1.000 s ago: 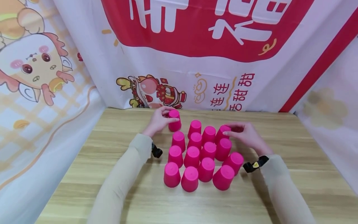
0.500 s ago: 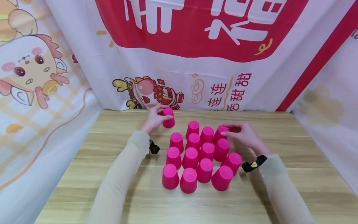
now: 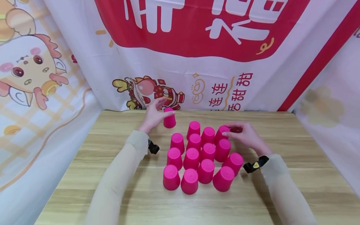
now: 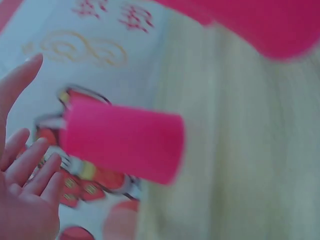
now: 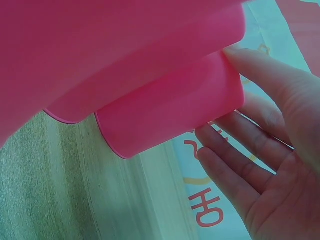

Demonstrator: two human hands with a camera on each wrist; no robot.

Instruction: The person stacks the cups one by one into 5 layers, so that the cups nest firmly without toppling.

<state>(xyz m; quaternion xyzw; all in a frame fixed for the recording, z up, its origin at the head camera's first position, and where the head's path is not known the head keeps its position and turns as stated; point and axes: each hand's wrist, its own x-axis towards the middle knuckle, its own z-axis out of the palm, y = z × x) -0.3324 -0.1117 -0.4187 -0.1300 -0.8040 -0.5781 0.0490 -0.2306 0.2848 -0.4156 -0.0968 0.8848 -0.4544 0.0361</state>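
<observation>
At the back left of the group, one pink cup [image 3: 170, 120] stands upside down on the table, apart from the others. My left hand [image 3: 152, 115] is just beside and above it, fingers spread. In the left wrist view there is a gap between the hand [image 4: 30, 195] and that cup [image 4: 125, 141]. My right hand [image 3: 245, 135] holds the back right cup [image 3: 221, 133] between thumb and fingers near its upper end. The right wrist view has the thumb on one side of this cup [image 5: 175, 105] and fingertips on the other.
Several more upside-down pink cups stand close together in rough rows, among them a front left cup [image 3: 171, 178] and a front right cup [image 3: 223, 179]. The wooden table [image 3: 112, 125] meets a printed cloth backdrop [image 3: 180, 72] at its back edge.
My left hand carried its cup slightly left and back, then let go and lifted off with fingers spreading. My right hand stays on its cup.
</observation>
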